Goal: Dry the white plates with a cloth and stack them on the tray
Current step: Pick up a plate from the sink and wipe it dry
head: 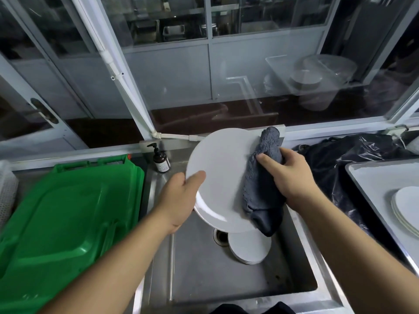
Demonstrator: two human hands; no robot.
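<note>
Left hand point(181, 196) grips white plate point(222, 175) by its left rim, thumb on top, held tilted over the steel sink point(197, 273). Right hand point(292, 175) closed around grey cloth point(260, 177), pressed on plate's right side. Sink holds small plate stack point(249, 248) beside the drain point(220, 237). Tray point(371, 189) at right holds stacked plates point(407, 209).

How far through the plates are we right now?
Done: a few white plates already stacked on the tray. In hand: left hand holds a plate over the sink while right hand wipes it with the grey cloth. Left: a small stack of plates in the sink.
</note>
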